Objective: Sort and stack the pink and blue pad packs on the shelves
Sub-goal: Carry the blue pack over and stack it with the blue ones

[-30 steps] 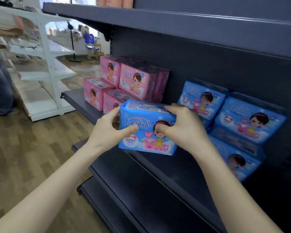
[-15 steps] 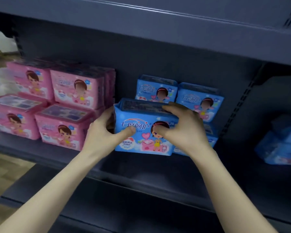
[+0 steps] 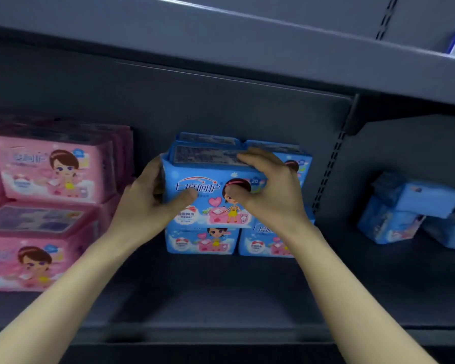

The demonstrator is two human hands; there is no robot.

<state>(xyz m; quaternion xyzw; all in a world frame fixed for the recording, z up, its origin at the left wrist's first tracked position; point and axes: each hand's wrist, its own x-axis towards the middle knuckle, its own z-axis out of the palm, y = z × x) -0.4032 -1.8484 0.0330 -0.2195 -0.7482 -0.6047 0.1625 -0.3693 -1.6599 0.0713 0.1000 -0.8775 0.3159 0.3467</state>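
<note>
Nearest: two bare forearms reaching up from the bottom edge across the dark grey shelf [image 3: 221,290].

Left hand [image 3: 147,203] gripping the left end of a held blue pack [image 3: 208,190], thumb laid across the printed front, fingers curled round the side.

Right hand [image 3: 268,190] gripping the right end of the same pack, thumb on the front by the cartoon girl's head, fingers curled over the top edge.

Held blue pack upright, front facing out, at the top of the blue stack; actual contact with the packs beneath not clear.

Beneath it, side by side on the shelf and touching: lower left pack [image 3: 200,240] and lower right pack [image 3: 258,245].

Just behind the held pack: rear blue packs [image 3: 208,139], only their tops showing.

To the left, apart from the blue group: pink pad packs [image 3: 53,172] stacked in two tiers, fronts facing out.

To the right, past a slotted upright [image 3: 329,166]: loose blue packs [image 3: 410,206] piled unevenly in the neighbouring bay.

Farthest: dark back panel [image 3: 221,101], with the upper shelf [image 3: 221,43] overhead.
</note>
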